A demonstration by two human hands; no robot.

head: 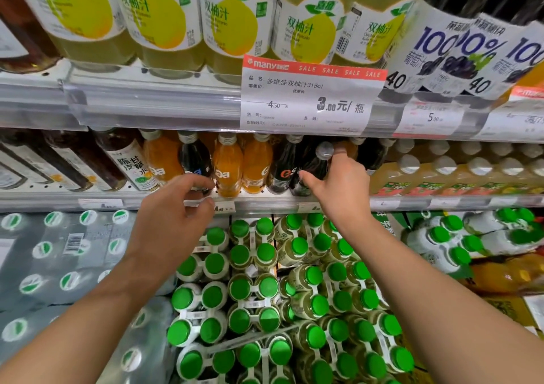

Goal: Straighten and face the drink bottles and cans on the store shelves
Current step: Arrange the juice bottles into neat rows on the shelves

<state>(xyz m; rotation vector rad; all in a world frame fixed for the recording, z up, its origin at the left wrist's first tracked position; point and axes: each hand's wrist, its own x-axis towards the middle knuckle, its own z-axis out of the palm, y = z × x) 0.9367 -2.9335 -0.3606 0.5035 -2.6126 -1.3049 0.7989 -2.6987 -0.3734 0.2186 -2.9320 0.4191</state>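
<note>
Pomelo juice bottles [164,15] at 12 o'clock: caps and necks cut off by the top edge. Grape juice bottles [459,48] at 1 o'clock: same, upper parts out of frame. Right hand [338,186] covers the lower body of the dark bottle [316,163] it grips; that label is unreadable. Left hand [173,207] hides the base of another dark bottle [194,160] behind it. Shelf price tags [431,117] at 3 o'clock blurred, small print illegible. Both forearms run off the bottom edge. Wrapped water packs [59,254] at 9 o'clock cut by the left edge.
</note>
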